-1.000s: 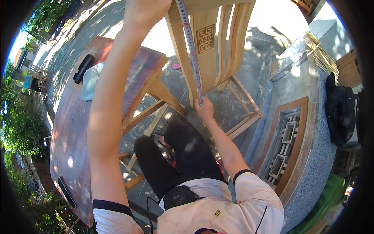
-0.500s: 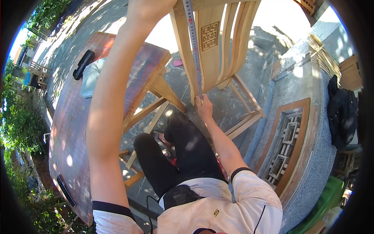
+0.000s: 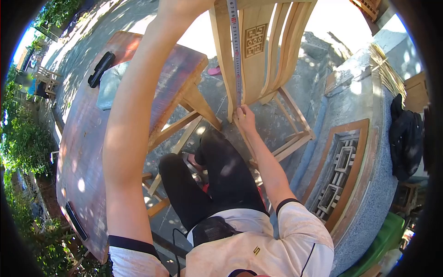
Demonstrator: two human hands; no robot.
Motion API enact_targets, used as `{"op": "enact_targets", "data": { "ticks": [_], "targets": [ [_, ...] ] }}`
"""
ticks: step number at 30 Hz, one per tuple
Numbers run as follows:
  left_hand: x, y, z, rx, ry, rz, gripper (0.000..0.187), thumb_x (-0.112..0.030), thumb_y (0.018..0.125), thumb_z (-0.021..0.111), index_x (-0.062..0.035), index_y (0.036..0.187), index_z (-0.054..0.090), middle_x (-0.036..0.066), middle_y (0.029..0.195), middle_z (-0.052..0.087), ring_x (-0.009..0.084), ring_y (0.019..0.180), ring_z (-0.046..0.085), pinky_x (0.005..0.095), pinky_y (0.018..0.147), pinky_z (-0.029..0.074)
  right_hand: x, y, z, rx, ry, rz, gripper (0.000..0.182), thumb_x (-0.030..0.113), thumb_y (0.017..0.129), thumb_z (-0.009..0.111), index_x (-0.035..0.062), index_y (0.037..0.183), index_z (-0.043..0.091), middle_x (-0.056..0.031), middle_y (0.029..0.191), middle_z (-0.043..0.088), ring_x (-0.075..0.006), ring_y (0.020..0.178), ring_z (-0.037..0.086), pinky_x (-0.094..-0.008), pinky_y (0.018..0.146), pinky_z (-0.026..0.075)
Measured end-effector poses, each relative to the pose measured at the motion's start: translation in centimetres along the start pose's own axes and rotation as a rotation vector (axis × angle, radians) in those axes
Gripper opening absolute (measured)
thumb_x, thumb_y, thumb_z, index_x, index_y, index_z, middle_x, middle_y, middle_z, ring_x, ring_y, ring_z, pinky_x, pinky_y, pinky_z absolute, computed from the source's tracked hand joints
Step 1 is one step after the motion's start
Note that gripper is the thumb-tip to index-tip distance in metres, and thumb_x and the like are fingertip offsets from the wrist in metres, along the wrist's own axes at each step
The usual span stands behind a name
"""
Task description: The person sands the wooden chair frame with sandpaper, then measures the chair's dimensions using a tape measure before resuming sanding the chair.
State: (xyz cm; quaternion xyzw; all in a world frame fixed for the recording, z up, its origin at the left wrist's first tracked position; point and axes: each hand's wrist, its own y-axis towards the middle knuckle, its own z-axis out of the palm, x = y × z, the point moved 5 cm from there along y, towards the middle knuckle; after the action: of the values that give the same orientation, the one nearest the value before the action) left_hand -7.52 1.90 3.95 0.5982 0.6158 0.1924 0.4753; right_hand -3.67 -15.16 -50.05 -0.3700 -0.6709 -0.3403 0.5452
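Note:
A pale wooden chair back (image 3: 224, 60) with a carved square panel (image 3: 254, 40) stands in front of me. Along its left upright stretches a steel measuring tape (image 3: 237, 60), its numbered face turned towards me. My right hand (image 3: 246, 119) is closed around the lower end of the tape, at the foot of the upright. At the top edge, my left hand (image 3: 187, 6) reaches up beside the top of the chair back. Its fingers are cut off by the frame, as is the tape's upper end.
To the left stands a reddish wooden table (image 3: 87, 152) carrying a black object (image 3: 100, 69), a grey-green pad (image 3: 110, 87) and a dark bar (image 3: 76, 220). Wooden frame legs (image 3: 295, 111) are beyond my right hand. A low wall (image 3: 360, 184) with a black garment (image 3: 404, 138) runs along the right.
The chair back and tape sit slightly further right in view. My right hand has shifted slightly up and right, and my left hand a little right.

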Motion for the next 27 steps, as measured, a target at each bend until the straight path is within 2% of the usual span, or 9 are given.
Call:
{"op": "enact_targets", "data": {
  "ticks": [2, 5, 8, 11, 14, 17, 20, 27],
  "targets": [
    [-0.2, -0.1, -0.1, -0.001, 0.007, 0.002, 0.02, -0.015, 0.086, 0.077, 0.0023, 0.096, 0.077, 0.02, 0.082, 0.075, 0.0252, 0.075, 0.075, 0.0346, 0.067, 0.057, -0.7, 0.3, 0.0, 0.09, 0.12, 0.117, 0.022, 0.022, 0.1, 0.065, -0.0002, 0.1, 0.064, -0.009, 0.086, 0.072, -0.0174, 0.077, 0.069, -0.0335, 0.069, 0.053],
    [-0.7, -0.2, -0.3, 0.002, 0.022, -0.004, 0.02, -0.015, 0.086, 0.076, 0.0023, 0.096, 0.077, 0.019, 0.082, 0.075, 0.0255, 0.076, 0.075, 0.0349, 0.069, 0.058, -0.1, 0.7, -0.8, 0.197, 0.154, 0.277, 0.029, 0.028, 0.1, 0.067, -0.0011, 0.096, 0.065, -0.0066, 0.083, 0.071, -0.015, 0.073, 0.069, -0.0305, 0.067, 0.054],
    [0.0, 0.2, -0.1, 0.028, 0.022, -0.032, 0.021, -0.015, 0.086, 0.076, 0.0025, 0.097, 0.077, 0.02, 0.084, 0.075, 0.0257, 0.077, 0.075, 0.0349, 0.07, 0.058, 0.0, 0.5, -1.2, 0.465, 0.313, 0.54, 0.033, 0.032, 0.099, 0.068, -0.0007, 0.095, 0.067, -0.0067, 0.083, 0.071, -0.016, 0.073, 0.069, -0.0312, 0.068, 0.056],
    [0.2, 0.2, 0.0, 0.027, 0.003, -0.039, 0.021, -0.016, 0.086, 0.076, 0.0026, 0.097, 0.077, 0.02, 0.084, 0.075, 0.0258, 0.078, 0.076, 0.035, 0.071, 0.058, -0.1, 0.3, -1.2, 0.583, 0.264, 0.485, 0.036, 0.036, 0.099, 0.069, 0.0006, 0.099, 0.068, -0.0064, 0.083, 0.072, -0.0165, 0.072, 0.069, -0.0315, 0.07, 0.057],
    [-0.4, 0.4, -0.4, 0.045, 0.045, -0.046, 0.021, -0.016, 0.086, 0.076, 0.0026, 0.097, 0.077, 0.02, 0.083, 0.075, 0.0258, 0.078, 0.075, 0.0352, 0.071, 0.058, -0.5, 0.6, -0.9, 0.489, 0.247, 0.553, 0.038, 0.039, 0.095, 0.072, 0.001, 0.096, 0.071, -0.0064, 0.083, 0.072, -0.0151, 0.073, 0.068, -0.0304, 0.07, 0.055],
    [-0.2, 0.4, -0.1, 0.052, 0.066, 0.015, 0.021, -0.016, 0.086, 0.075, 0.0027, 0.096, 0.077, 0.019, 0.082, 0.075, 0.0258, 0.078, 0.075, 0.0352, 0.071, 0.058, -0.2, 2.0, -1.2, 0.321, -0.073, 0.44, 0.04, 0.042, 0.09, 0.077, 0.0019, 0.088, 0.073, -0.0064, 0.08, 0.073, -0.0138, 0.072, 0.066, -0.0302, 0.069, 0.052],
    [0.1, 0.4, 0.0, 0.05, 0.055, 0.003, 0.021, -0.016, 0.086, 0.075, 0.0029, 0.096, 0.076, 0.019, 0.082, 0.075, 0.0257, 0.078, 0.075, 0.0349, 0.071, 0.058, -0.7, 2.5, -1.4, 0.257, -0.136, 0.354, 0.041, 0.042, 0.086, 0.08, 0.0019, 0.081, 0.074, -0.0062, 0.078, 0.072, -0.0133, 0.07, 0.065, -0.0306, 0.068, 0.051],
    [-0.1, 0.4, -0.2, 0.062, 0.038, -0.028, 0.021, -0.015, 0.086, 0.074, 0.0029, 0.097, 0.076, 0.021, 0.082, 0.074, 0.0258, 0.078, 0.075, 0.0345, 0.07, 0.058, -0.3, 2.2, -1.6, 0.185, -0.181, 0.332, 0.044, 0.044, 0.084, 0.081, 0.0009, 0.081, 0.074, -0.0064, 0.075, 0.072, -0.0143, 0.069, 0.066, -0.0313, 0.068, 0.052]
  ]
}}
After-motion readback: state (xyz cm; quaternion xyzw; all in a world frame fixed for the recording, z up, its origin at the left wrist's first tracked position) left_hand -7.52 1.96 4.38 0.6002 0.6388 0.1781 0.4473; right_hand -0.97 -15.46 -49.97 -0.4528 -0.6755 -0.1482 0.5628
